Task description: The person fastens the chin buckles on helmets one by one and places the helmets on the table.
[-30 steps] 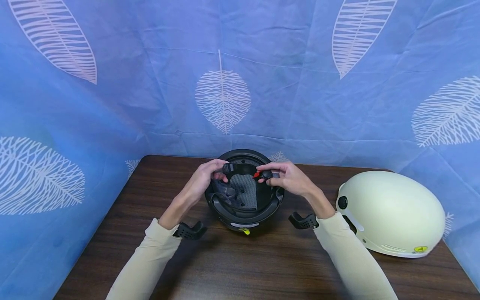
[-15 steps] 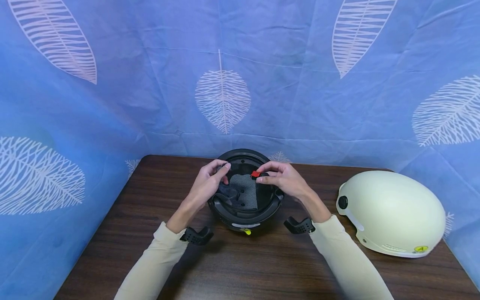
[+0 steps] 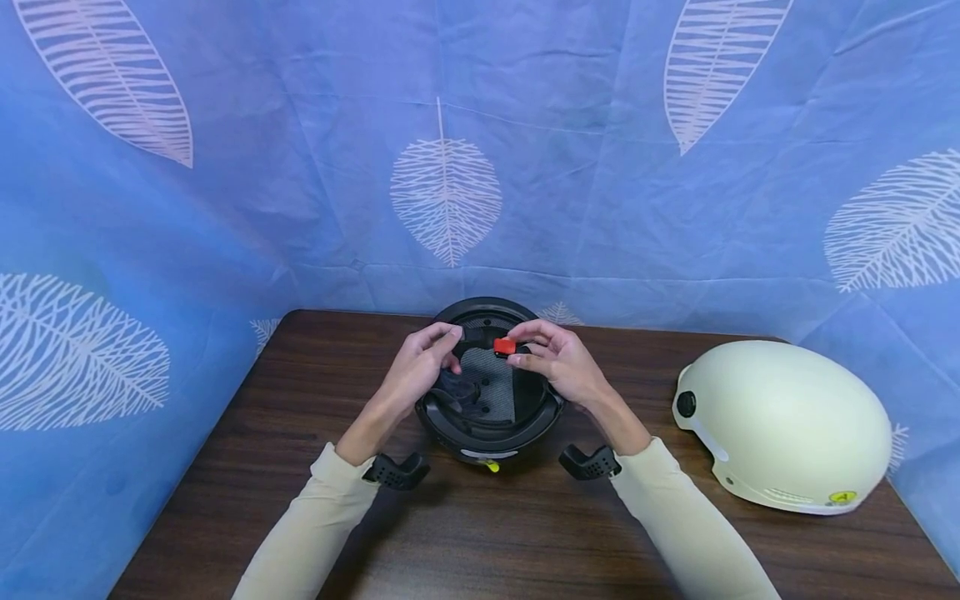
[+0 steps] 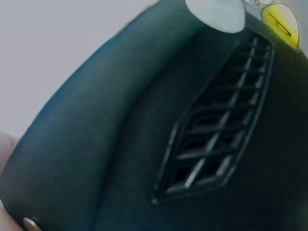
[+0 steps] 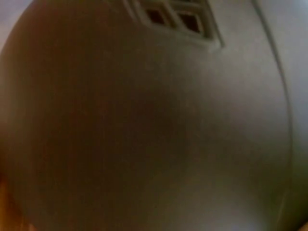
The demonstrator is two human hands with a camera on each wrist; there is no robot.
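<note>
An upside-down black helmet (image 3: 517,437) rests on the table, its padded inside facing up. Over its right side, my right hand (image 3: 566,365) pinches a red-and-black buckle (image 3: 505,346) between thumb and fingers. My left hand (image 3: 422,362) is at the left rim, thumb and forefinger pinched on the dark chin strap; its end is mostly hidden by the fingers. A small gap shows between the left fingertips and the red buckle. The left wrist view is filled by the helmet's dark shell with its vent grille (image 4: 211,130). Blurred shell fills the right wrist view, below another vent (image 5: 178,21).
A pale cream helmet (image 3: 783,425) lies on the right of the dark wooden table (image 3: 480,533). Behind the table's far edge hangs a blue cloth (image 3: 570,208) with white leaf prints. A yellow-green tab (image 3: 492,466) sticks out at the black helmet's near edge.
My right hand has moved slightly left and turned the buckle so its red face shows. The left thumb has come over the dark strap piece, covering it; the left wrist shifted right.
</note>
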